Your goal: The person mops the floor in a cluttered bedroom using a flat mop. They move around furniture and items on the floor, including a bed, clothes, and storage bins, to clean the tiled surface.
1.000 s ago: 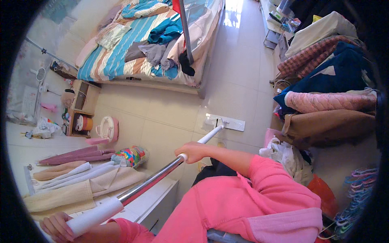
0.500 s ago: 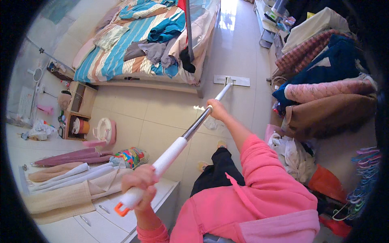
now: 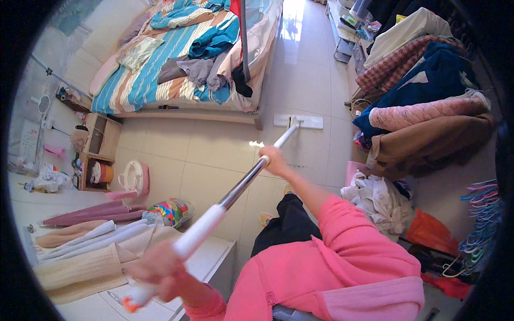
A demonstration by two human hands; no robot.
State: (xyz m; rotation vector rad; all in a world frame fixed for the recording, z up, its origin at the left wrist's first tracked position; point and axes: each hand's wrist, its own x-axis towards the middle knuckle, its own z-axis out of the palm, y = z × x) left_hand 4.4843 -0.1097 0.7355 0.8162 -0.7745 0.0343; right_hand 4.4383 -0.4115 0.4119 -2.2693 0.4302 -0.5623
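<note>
A flat mop [image 3: 241, 185] slants across the view, its pole white with a silver middle section. My left hand [image 3: 155, 270] is wrapped round the white grip near the orange-tipped end, slightly blurred. Farther up, my right hand [image 3: 277, 162] grips the pole where silver meets white. The white rectangular mop head [image 3: 311, 122] lies flat on the tiled floor [image 3: 214, 155], just right of the bed's near corner.
The bed [image 3: 144, 85] with striped bedding and loose clothes stands far left. Piled clothes and blankets [image 3: 428, 142] line the right side. A white cabinet [image 3: 206, 267] with folded cloths is near left. A pink-and-white basin [image 3: 134, 179] sits on the floor.
The mop head has come toward me and slightly left across the floor. Both hands have shifted left and nearer with the pole.
</note>
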